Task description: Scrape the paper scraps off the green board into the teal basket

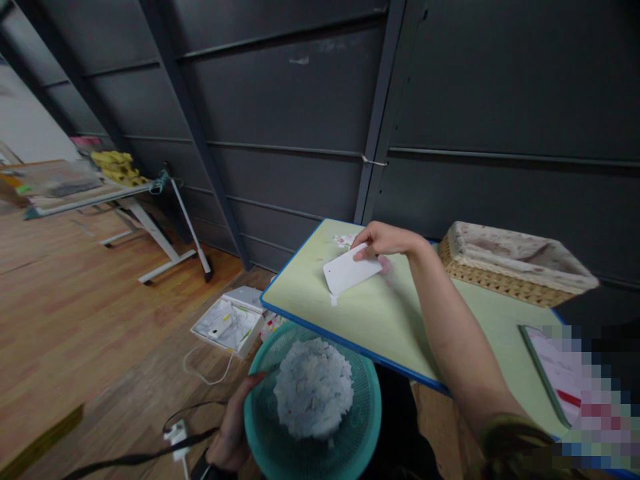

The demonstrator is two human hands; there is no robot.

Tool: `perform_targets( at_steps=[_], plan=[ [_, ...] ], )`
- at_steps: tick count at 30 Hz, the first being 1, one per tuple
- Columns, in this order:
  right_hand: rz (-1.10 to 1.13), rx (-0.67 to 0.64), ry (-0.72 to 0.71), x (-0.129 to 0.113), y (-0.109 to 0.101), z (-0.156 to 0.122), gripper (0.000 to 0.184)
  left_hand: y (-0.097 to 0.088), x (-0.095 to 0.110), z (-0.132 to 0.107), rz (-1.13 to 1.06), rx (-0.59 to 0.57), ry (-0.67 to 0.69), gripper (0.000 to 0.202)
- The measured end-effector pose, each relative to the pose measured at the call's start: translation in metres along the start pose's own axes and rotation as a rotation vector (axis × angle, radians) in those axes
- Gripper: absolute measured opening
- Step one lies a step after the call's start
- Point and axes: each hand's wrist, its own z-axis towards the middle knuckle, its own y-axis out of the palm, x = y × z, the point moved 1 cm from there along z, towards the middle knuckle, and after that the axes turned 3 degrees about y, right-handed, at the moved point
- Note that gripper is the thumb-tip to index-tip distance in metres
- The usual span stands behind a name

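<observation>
My right hand (381, 239) pinches one edge of a flat white card (350, 272) with rounded corners and a small hole near one end. The card is tilted over the pale yellow-green tabletop (400, 317). By its lower corner is a small white scrap (334, 300), and more paper scraps (344, 240) lie behind it. Below the table's front edge, my left hand (235, 420) grips the left rim of a teal plastic basket (367, 407). Inside the basket sits a heap of torn white paper bits (315, 390). A pinkish blurred patch shows beside the card, too smeared to name.
A fabric-lined wicker basket (510, 283) stands at the table's back right, with a framed sheet (553, 373) nearer. On the floor are an open white box (230, 327) and a power strip (177, 437) with cables. A dark panelled wall (280, 100) closes off the back.
</observation>
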Motion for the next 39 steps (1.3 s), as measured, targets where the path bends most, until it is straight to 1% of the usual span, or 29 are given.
perform_targets(
  at_steps=[3, 5, 7, 10, 12, 15, 17, 20, 21, 24, 25, 27, 29, 32, 35, 37, 39],
  plan=[
    [-0.030, 0.010, -0.008, -0.001, 0.002, 0.003, 0.030, 0.002, 0.004, -0.002, -0.042, -0.016, -0.019, 0.019],
    [-0.079, 0.055, 0.010, -0.002, 0.003, 0.004, 0.029, 0.002, 0.005, -0.004, -0.065, -0.033, -0.031, 0.023],
    [-0.144, 0.123, 0.045, -0.004, 0.003, 0.002, 0.030, 0.002, 0.006, -0.005, -0.077, -0.036, -0.034, 0.023],
    [-0.214, 0.211, 0.095, -0.009, 0.006, -0.007, 0.031, 0.001, 0.004, -0.004, -0.075, -0.036, 0.001, 0.025],
    [-0.226, 0.237, 0.110, -0.013, 0.012, -0.017, 0.029, 0.000, 0.003, -0.003, -0.049, -0.051, 0.020, 0.025],
    [-0.188, 0.254, 0.086, -0.021, 0.028, -0.042, 0.023, -0.002, 0.001, 0.000, -0.015, -0.074, 0.026, 0.026],
    [-0.134, 0.261, 0.063, -0.026, 0.044, -0.063, 0.023, -0.001, 0.001, 0.000, -0.016, -0.093, 0.028, 0.028],
    [0.009, 0.263, 0.071, -0.033, 0.070, -0.094, 0.026, 0.002, 0.003, -0.004, -0.043, -0.143, 0.037, 0.031],
    [0.055, 0.297, 0.089, -0.034, 0.079, -0.103, 0.026, 0.003, 0.005, -0.006, -0.055, -0.160, 0.039, 0.033],
    [0.095, 0.493, 0.183, -0.035, 0.103, -0.124, 0.027, 0.005, 0.007, -0.009, -0.069, -0.192, 0.035, 0.033],
    [0.082, 0.557, 0.205, -0.036, 0.111, -0.128, 0.027, 0.004, 0.007, -0.008, -0.061, -0.190, 0.038, 0.029],
    [0.043, 0.641, 0.208, -0.039, 0.127, -0.135, 0.027, 0.002, 0.006, -0.006, -0.039, -0.183, 0.044, 0.021],
    [0.017, 0.665, 0.173, -0.044, 0.143, -0.139, 0.027, -0.001, 0.004, -0.004, -0.027, -0.191, 0.044, 0.017],
    [-0.004, 0.652, 0.105, -0.055, 0.160, -0.144, 0.027, -0.003, 0.003, -0.001, -0.023, -0.221, 0.042, 0.017],
    [-0.031, 0.727, 0.082, -0.060, 0.167, -0.148, 0.028, -0.004, 0.002, -0.001, -0.022, -0.226, 0.046, 0.016],
    [-0.053, 0.792, 0.087, -0.059, 0.167, -0.149, 0.028, -0.004, 0.002, -0.001, -0.026, -0.229, 0.050, 0.016],
    [-0.077, 0.823, 0.094, -0.056, 0.167, -0.148, 0.028, -0.005, 0.002, 0.000, -0.030, -0.240, 0.058, 0.016]
  ],
)
